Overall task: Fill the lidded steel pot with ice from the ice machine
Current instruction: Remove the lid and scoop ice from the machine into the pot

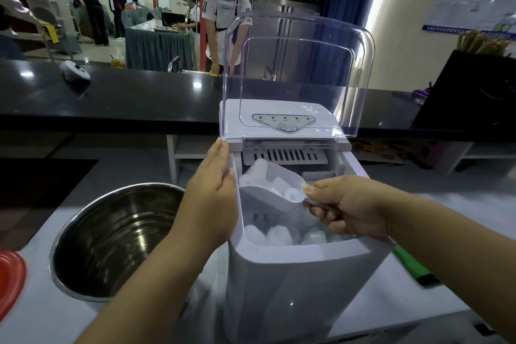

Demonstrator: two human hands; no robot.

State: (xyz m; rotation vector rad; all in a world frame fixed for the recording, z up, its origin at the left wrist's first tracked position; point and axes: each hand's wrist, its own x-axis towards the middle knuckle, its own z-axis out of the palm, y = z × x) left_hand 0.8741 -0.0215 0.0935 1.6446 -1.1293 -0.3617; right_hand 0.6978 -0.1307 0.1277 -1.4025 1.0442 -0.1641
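Head view: white ice machine (pixel 296 282) stands on bench (pixel 42 313), clear lid (pixel 298 75) raised upright; right hand (pixel 351 207) grip pinches handle of clear scoop (pixel 273 187), scoop loaded with ice (pixel 279 234), held over machine's bin; left hand (pixel 212 198) grips machine's left wall, thumb inside rim; steel pot (pixel 111 240) just left of machine, uncovered, no ice visible inside; red lid (pixel 11 276) further left.
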